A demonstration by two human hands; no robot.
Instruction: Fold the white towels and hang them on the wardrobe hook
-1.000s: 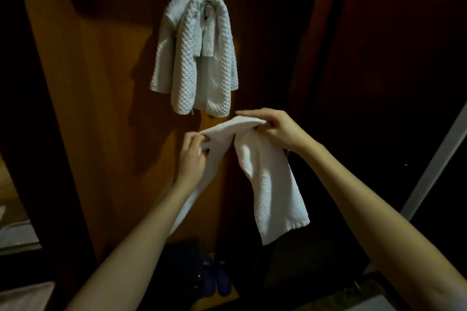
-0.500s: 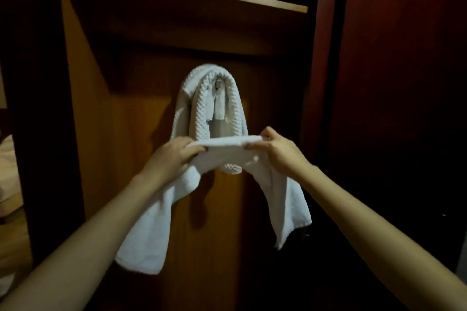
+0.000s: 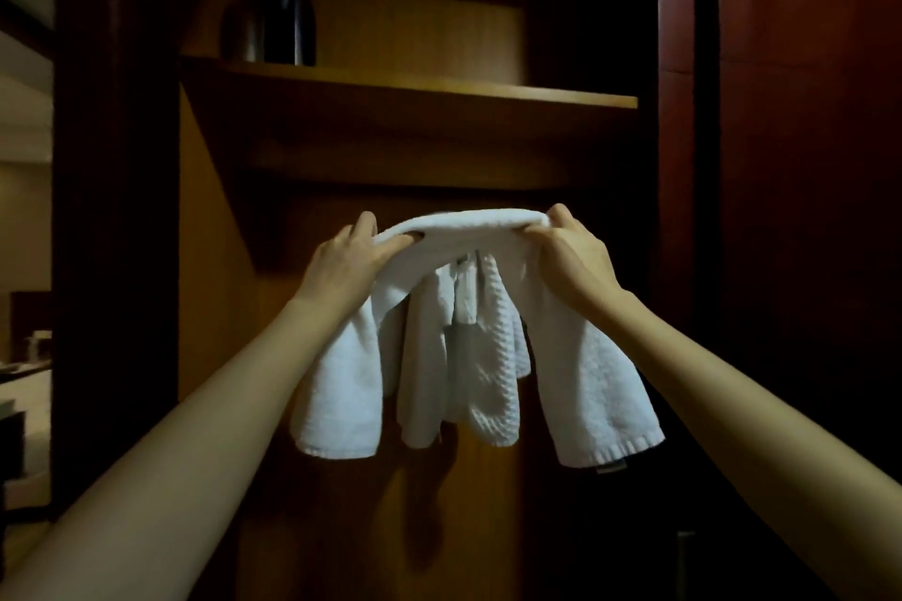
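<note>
The left hand [image 3: 349,254] and right hand [image 3: 568,254] hold 1 folded towel [image 3: 468,225] between them. Its middle is stretched into a shallow arch just under the shelf [image 3: 439,88], and its 2 ends hang down outside the wrists. Both hands grip it: the left's fingers curl under the band with the thumb on top, and the right's fingers and thumb pinch the bunched cloth from above.

Behind the band hangs a waffle towel [image 3: 493,356], already draped against the back panel [image 3: 219,307]. The hook is hidden by cloth. I can only guess that it sits where the waffle towel gathers, near the middle of the span.

The towel looks like thin terry: light, soft and limp, with no stiffness of its own. It likely keeps its fold only while held taut, and the layers could slide apart if 1 hand lets go early. It seems neither fragile nor slippery, and the loops should catch well on skin and on the waffle weave. The present hold, 1 hand on each side of the middle, seems right for dropping the centre over the hook.

The main risk, as I judge it, is uneven ends. The right end appears to hang a little lower, so its weight may drag the towel off that way. A hook already loaded also leaves little room.

A dark vessel [image 3: 288,15] stands on the shelf.
</note>
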